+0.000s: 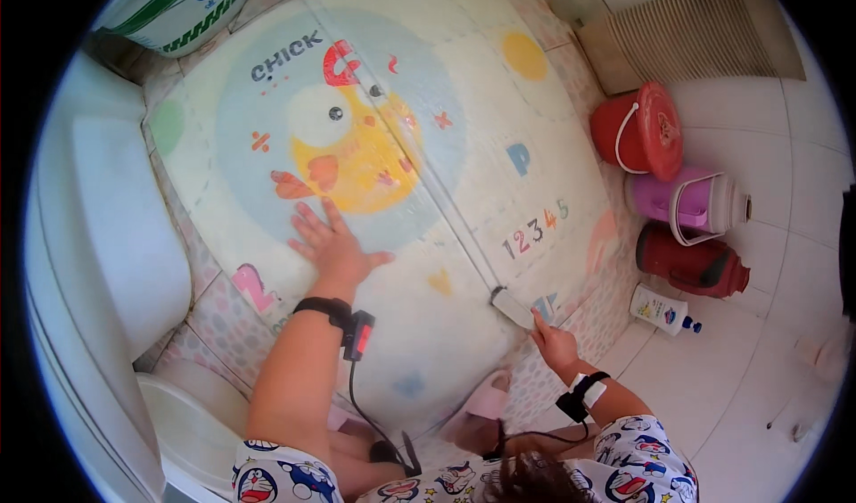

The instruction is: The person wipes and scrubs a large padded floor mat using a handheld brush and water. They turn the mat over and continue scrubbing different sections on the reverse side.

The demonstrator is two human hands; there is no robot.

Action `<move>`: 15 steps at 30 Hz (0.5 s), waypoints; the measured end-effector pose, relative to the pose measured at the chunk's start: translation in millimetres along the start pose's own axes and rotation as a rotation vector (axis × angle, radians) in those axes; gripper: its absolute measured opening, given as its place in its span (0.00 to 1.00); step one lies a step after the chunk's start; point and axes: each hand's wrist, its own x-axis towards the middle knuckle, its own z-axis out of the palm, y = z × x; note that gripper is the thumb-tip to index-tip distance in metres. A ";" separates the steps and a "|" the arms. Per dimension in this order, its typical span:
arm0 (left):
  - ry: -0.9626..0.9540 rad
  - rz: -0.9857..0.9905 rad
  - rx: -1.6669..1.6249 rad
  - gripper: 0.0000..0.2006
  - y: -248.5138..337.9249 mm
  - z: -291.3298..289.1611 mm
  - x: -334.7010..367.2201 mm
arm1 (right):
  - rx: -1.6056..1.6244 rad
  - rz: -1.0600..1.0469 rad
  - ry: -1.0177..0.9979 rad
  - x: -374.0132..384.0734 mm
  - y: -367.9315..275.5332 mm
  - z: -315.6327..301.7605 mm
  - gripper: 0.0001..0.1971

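A large foam play mat point(410, 289), printed with a yellow chick, letters and numerals, covers the floor and shines as if wet. A straight crease runs from its far edge toward my right hand. My left hand point(337, 255) lies flat on the mat just below the chick, fingers spread, holding nothing. In my right hand point(558, 349) is the handle of a pale, flat scrub brush point(513, 308), its far end resting on the mat by the crease. Which way its bristles face is hard to see.
Along the right wall stand a red lidded bucket point(637, 133), a purple jug point(682, 202), a red thermos flask point(691, 262) and a white bottle point(660, 309). A ribbed board point(695, 35) leans behind them. At left are a white toilet point(134, 226) and a white-green bucket point(192, 8).
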 end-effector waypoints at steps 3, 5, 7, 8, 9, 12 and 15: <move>-0.023 -0.012 0.011 0.69 -0.7 -1.1 0.4 | 0.031 -0.012 0.067 52.6 -34.6 -5.8 0.27; -0.012 -0.018 0.000 0.69 -1.0 -6.0 -0.5 | 0.125 -0.038 0.162 121.8 -92.8 -27.6 0.27; -0.020 0.000 0.001 0.69 0.1 -8.1 -2.9 | 0.205 -0.098 0.258 182.9 -152.5 -66.3 0.26; -0.007 -0.003 -0.001 0.69 6.7 -9.0 -4.9 | 0.254 -0.158 0.330 200.7 -168.3 -81.4 0.27; -0.030 0.003 -0.005 0.68 10.0 -10.0 -7.7 | 0.260 -0.170 0.332 208.8 -180.0 -87.0 0.27; -0.048 0.007 -0.011 0.68 3.8 -14.2 -5.3 | 0.409 -0.334 0.398 216.6 -198.7 -93.0 0.29; -0.056 0.007 -0.023 0.68 -5.6 -11.9 -5.8 | 0.626 -0.337 0.196 203.2 -194.0 -82.0 0.29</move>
